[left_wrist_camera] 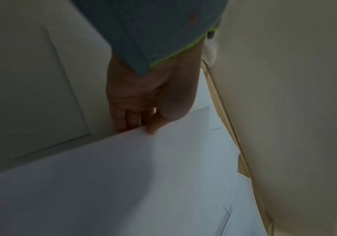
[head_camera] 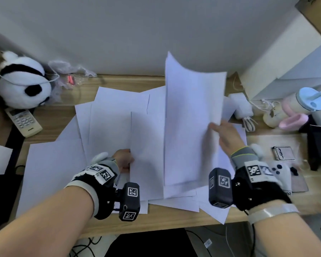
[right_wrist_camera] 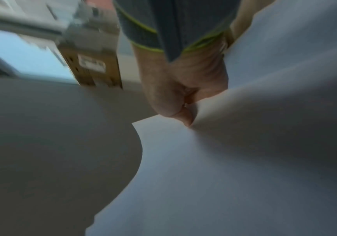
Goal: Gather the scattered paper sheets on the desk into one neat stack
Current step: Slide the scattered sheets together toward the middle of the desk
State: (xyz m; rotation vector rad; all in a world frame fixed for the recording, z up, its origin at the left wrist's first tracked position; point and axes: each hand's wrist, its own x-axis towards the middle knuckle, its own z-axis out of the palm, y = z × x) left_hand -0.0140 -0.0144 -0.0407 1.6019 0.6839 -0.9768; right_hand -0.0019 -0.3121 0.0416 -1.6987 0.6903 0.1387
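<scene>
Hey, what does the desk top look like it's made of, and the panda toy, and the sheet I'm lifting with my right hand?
The light-brown desk top looks like matte wood or wood-look laminate: grain lines show. The black-and-white panda toy looks like plush fabric, with a fuzzy outline. The white lifted sheet is thin matte paper: it curves under the pinch of the right hand.

Two hands; one plush panda (head_camera: pixel 23 82), one remote (head_camera: pixel 24 121), two phones, one lidded cup (head_camera: pixel 309 103); paper sheets overlap, uncountable.
</scene>
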